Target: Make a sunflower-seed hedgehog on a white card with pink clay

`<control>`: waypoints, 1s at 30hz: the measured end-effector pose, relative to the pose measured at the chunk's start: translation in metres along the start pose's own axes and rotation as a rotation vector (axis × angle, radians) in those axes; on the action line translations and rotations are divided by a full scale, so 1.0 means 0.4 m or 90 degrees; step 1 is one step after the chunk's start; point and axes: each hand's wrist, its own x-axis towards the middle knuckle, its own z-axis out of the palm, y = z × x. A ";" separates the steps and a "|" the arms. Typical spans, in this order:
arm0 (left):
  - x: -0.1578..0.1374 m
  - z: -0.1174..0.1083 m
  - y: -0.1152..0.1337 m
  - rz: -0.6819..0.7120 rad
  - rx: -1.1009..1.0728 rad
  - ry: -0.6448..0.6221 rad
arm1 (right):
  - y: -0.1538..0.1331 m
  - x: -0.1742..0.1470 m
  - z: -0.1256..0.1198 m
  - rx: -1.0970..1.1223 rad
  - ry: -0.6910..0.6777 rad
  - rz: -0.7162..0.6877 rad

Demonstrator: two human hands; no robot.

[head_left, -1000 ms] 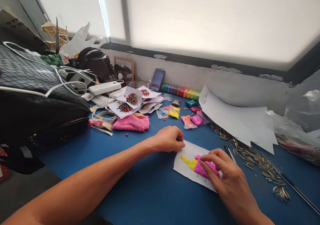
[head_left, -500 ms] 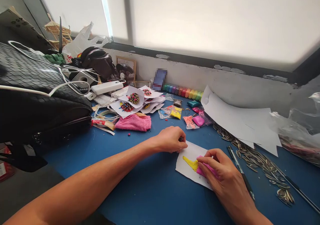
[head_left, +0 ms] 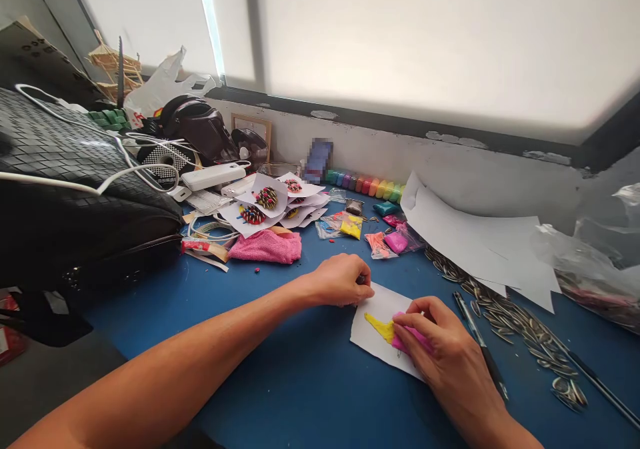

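A small sheet of white paper (head_left: 367, 340) lies on the blue tabletop, bearing a flattened yellow patch of modelling clay (head_left: 379, 326) that narrows to the left. Joined to its right side is pink modelling clay (head_left: 399, 339), partly hidden under my fingers. My left hand (head_left: 345, 280) is closed at the paper's upper left edge, thumb and fingertips gripping it. Over the paper's right half, my right hand (head_left: 445, 342) has thumb and fingertips pinched together on the pink clay. A pen (head_left: 480, 346) rests just beyond that hand.
Sunflower seeds (head_left: 520, 329) and a thin rod (head_left: 600, 382) lie at the right, near large white sheets (head_left: 475, 242). Clay packets (head_left: 353, 225) and a pink cloth (head_left: 265, 246) sit farther back. Decorated paper pieces (head_left: 257, 214) are piled behind the cloth; a black bag (head_left: 90, 196) stands left.
Almost nothing differs. Both hands keep their grip in the same places, and the view has shifted very slightly.
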 end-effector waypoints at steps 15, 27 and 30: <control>-0.002 -0.001 0.004 0.000 0.015 0.002 | 0.000 -0.002 -0.006 -0.035 -0.018 0.000; -0.005 -0.004 0.007 -0.006 0.019 -0.001 | -0.023 0.011 -0.021 -0.018 0.035 -0.004; -0.004 -0.004 0.006 -0.004 0.016 -0.001 | -0.028 0.004 -0.029 -0.029 0.029 -0.013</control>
